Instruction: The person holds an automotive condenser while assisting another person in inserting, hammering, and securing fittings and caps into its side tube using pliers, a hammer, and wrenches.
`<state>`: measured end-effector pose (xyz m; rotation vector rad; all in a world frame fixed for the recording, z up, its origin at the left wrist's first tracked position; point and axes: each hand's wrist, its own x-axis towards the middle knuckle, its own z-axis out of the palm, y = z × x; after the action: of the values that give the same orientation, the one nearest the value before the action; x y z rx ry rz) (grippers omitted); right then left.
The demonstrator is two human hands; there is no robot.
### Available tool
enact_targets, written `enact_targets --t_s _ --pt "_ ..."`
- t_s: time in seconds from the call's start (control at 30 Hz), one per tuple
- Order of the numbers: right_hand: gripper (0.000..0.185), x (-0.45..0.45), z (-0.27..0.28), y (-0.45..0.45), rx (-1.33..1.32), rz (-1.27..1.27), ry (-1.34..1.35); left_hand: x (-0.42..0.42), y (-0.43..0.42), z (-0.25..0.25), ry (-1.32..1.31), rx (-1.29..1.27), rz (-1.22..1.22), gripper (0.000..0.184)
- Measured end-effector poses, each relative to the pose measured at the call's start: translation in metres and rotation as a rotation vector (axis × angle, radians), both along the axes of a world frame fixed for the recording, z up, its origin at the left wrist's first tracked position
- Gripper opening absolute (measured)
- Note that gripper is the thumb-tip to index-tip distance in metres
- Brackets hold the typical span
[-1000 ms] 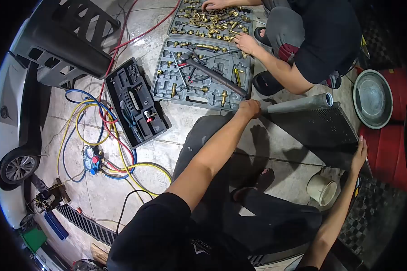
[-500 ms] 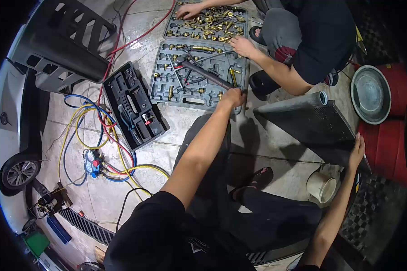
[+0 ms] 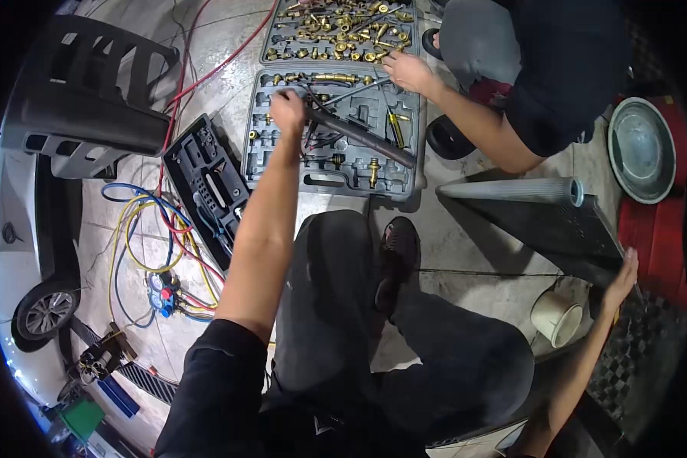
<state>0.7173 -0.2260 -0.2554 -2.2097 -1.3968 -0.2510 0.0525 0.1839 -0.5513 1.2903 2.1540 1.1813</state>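
Note:
My left hand [image 3: 288, 113] is over the left part of the open grey case [image 3: 324, 180], at the head end of a dark long-handled tool [image 3: 362, 137]. Its fingers curl down, and what they hold, if anything, is hidden. Brass fittings [image 3: 374, 172] and thin rods lie in the case around it. My right hand [image 3: 623, 281] grips the right edge of a dark flat finned panel [image 3: 538, 229], which leans at a tilt. A ribbed grey cylinder [image 3: 511, 191] lies along the panel's upper edge.
A co-worker's hand [image 3: 409, 72] touches fittings at the case. A black tool tray [image 3: 206, 179], coiled hoses with gauges [image 3: 160, 294], and a black plastic chair [image 3: 91, 99] are at left. A white bucket [image 3: 555, 319] and a metal basin [image 3: 642, 150] are at right.
My left hand has left the panel's side and moved left across the case to the tool's head. My right hand stays on the panel. The co-worker's far hand has gone mostly out of view.

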Motion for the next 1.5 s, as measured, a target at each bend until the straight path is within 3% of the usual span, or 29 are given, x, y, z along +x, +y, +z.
enact_targets --t_s 0.07,0.1,0.13,0.23,0.33,0.4,0.43,0.53,0.6,0.73,0.8,0.87,0.9,0.93,1.03,1.07,1.13,1.17,1.27,1.33,1.5 --pt "0.047 0.041 -0.007 -0.006 -0.001 0.012 0.018 -0.038 0.028 -0.009 0.210 0.016 -0.112 0.029" --pt "0.048 0.009 0.000 0.006 0.058 -0.102 0.077 -0.050 0.038 -0.011 0.311 0.093 -0.161 0.029" --pt "0.049 0.041 -0.005 -0.003 0.025 -0.026 0.034 -0.066 0.054 -0.022 0.491 0.037 -0.161 0.030" --pt "0.050 0.036 -0.001 0.000 0.064 -0.085 0.058 -0.087 0.084 -0.040 0.544 0.048 -0.296 0.031" --pt "0.057 0.010 0.002 0.013 0.147 -0.134 0.122 -0.088 0.097 -0.047 0.459 -0.191 -0.415 0.040" --pt "0.056 0.022 0.002 0.006 0.120 -0.107 0.168 -0.084 0.100 -0.047 0.584 -0.195 -0.515 0.038" --pt "0.055 0.027 0.002 0.003 0.100 -0.076 0.213 -0.081 0.101 -0.046 0.703 -0.237 -0.503 0.033" --pt "0.054 0.000 0.004 0.011 0.112 -0.104 0.137 -0.089 0.115 -0.074 0.693 -0.273 -0.460 0.030" --pt "0.053 -0.012 0.005 0.013 0.116 -0.129 0.088 -0.073 0.105 -0.056 0.678 -0.333 -0.303 0.031" --pt "0.058 -0.040 0.008 0.021 0.136 -0.164 0.068 -0.082 0.117 -0.053 0.744 -0.244 -0.361 0.033" --pt "0.060 -0.042 0.006 0.021 0.208 -0.151 0.265 -0.085 0.115 -0.060 0.751 -0.213 -0.413 0.033" --pt "0.060 -0.035 0.007 0.019 0.189 -0.153 0.284 -0.095 0.121 -0.070 0.719 -0.005 -0.357 0.035" --pt "0.060 -0.028 0.008 0.016 0.175 -0.155 0.302 -0.079 0.107 -0.041 0.566 -0.086 -0.320 0.043" --pt "0.060 -0.020 0.007 0.015 0.159 -0.151 0.325 -0.074 0.103 -0.033 0.573 -0.083 -0.314 0.043" --pt "0.057 0.011 -0.001 0.003 0.162 -0.147 0.240 -0.077 0.097 -0.027 0.188 0.033 -0.234 0.052" --pt "0.056 0.013 -0.002 0.004 0.147 -0.125 0.203 -0.078 0.099 -0.029 -0.285 -0.022 -0.227 0.044" --pt "0.054 0.008 -0.004 0.008 0.134 -0.120 0.101 -0.074 0.073 0.007 -0.965 0.004 -0.391 0.043" --pt "0.053 0.006 -0.005 0.009 0.113 -0.117 -0.009 -0.066 0.055 0.034 -1.024 -0.021 -0.425 0.045" --pt "0.046 0.033 -0.015 0.003 0.087 -0.019 -0.010 -0.045 -0.001 0.099 -1.322 -0.021 -0.614 0.052" --pt "0.043 0.002 -0.008 0.022 0.072 -0.069 -0.014 -0.029 -0.037 0.133 -1.434 -0.008 -0.785 0.056" --pt "0.037 -0.041 0.005 0.057 0.142 -0.024 -0.078 0.018 -0.103 0.175 -1.594 -0.010 -0.900 0.058"
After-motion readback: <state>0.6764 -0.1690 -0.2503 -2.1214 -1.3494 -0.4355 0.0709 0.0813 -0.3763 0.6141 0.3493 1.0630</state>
